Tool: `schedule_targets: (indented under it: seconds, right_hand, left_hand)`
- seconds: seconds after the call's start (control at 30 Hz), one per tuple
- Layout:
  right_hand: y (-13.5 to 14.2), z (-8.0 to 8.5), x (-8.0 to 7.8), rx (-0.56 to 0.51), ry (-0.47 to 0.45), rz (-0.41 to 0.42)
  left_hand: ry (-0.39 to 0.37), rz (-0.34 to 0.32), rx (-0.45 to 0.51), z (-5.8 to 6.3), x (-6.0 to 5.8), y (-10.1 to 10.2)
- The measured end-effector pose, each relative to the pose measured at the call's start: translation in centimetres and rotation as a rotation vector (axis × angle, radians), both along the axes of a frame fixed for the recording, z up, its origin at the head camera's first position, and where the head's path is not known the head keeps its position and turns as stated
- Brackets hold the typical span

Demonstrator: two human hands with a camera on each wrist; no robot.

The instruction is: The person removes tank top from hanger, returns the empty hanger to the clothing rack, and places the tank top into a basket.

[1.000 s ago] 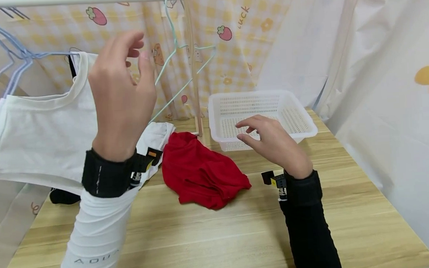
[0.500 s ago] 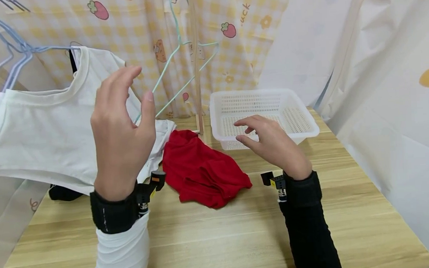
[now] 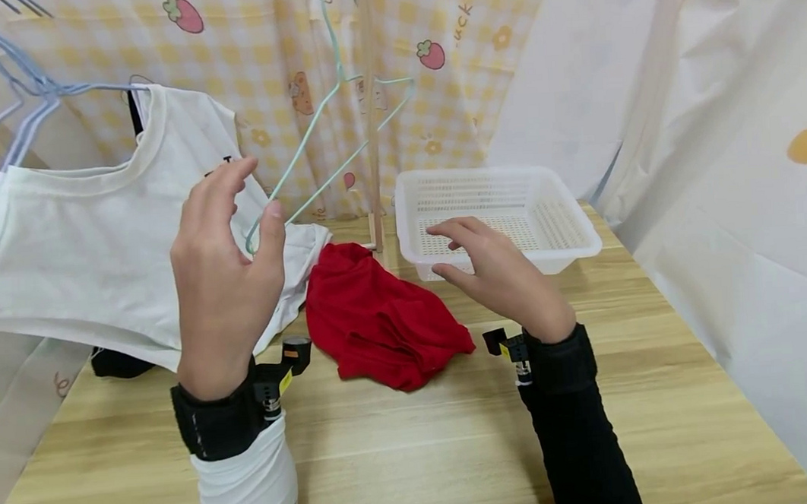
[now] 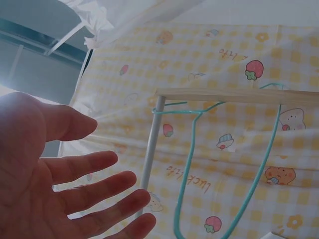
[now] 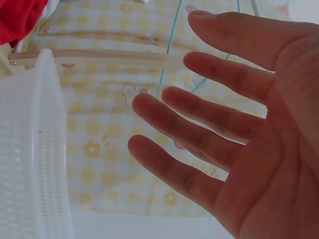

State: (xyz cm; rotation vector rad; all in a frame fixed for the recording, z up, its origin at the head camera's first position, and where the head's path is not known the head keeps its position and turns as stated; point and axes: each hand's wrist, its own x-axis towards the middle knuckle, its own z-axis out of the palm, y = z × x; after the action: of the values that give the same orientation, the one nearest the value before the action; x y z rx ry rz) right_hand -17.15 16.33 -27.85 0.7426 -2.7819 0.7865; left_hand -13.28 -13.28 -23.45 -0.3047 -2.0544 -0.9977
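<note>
My left hand (image 3: 225, 280) is raised in front of a white sleeveless top (image 3: 94, 238) on a blue hanger (image 3: 46, 92); in the left wrist view its fingers (image 4: 99, 181) are spread and hold nothing. Just beyond it a mint-green hanger (image 3: 308, 131) hangs bare from the rack's rail. Over the near side of a white plastic basket (image 3: 409, 236) my right hand (image 3: 507, 277) hovers, its fingers (image 5: 189, 134) loosely extended around nothing. Between the hands a crumpled red cloth garment (image 3: 386, 321) lies on the table, beside a white cloth garment (image 3: 302, 269) partly hidden by my left hand.
The rack's wooden post (image 3: 372, 132) rises from the table (image 3: 414, 457) left of the basket. A black item (image 3: 118, 364) lies under the hanging top. A yellow checked curtain (image 3: 465, 112) closes off the back, and a pale curtain (image 3: 738, 227) hangs along the right.
My left hand has come down from near the rail to lower in front of the white top. My right hand has shifted slightly left. The garments and basket stay in place.
</note>
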Motion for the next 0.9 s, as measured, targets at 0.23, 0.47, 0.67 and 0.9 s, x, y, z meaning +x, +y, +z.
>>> schedule_targets:
  seconds: [0.23,0.47,0.67,0.9]
  right_hand:
    - [-2.4,0.1,-0.6,0.02,0.012,0.068]
    - [-5.4,0.3,-2.5,0.182,-0.032,0.221]
    - [-7.5,-0.9,-4.0,0.403,-0.141,0.367]
    - [-9.0,-3.4,-6.1,0.525,-0.309,0.499]
  left_hand:
    - [-0.025,0.004,0.016,0.1,0.5,-0.5]
    - [-0.038,0.004,0.021,-0.1,0.4,-0.9]
    - [-0.037,0.002,0.02,-0.2,0.5,-1.0]
    - [-0.054,-0.003,0.005,-0.1,0.6,-1.2]
